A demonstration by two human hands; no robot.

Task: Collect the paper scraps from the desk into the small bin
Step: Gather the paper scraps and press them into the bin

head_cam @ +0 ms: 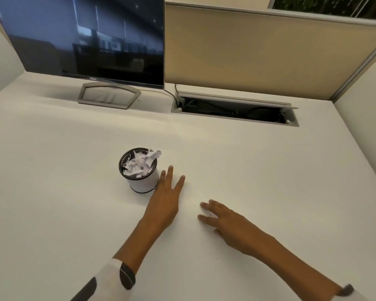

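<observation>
A small round bin [142,183] with a black mesh rim and white wall stands on the white desk [52,181], a little left of centre. White paper scraps [139,164] fill it, and one strip sticks out over the right rim. My left hand [166,198] lies flat just right of the bin, fingers spread, its index finger at the bin's wall. My right hand [224,220] rests palm down further right, fingers apart, holding nothing. I see no loose scraps on the desk around the hands.
A dark monitor [85,38] on a grey stand [109,95] sits at the back left. An open cable hatch [234,108] is cut into the desk at the back right. A beige partition [258,53] closes off the rear.
</observation>
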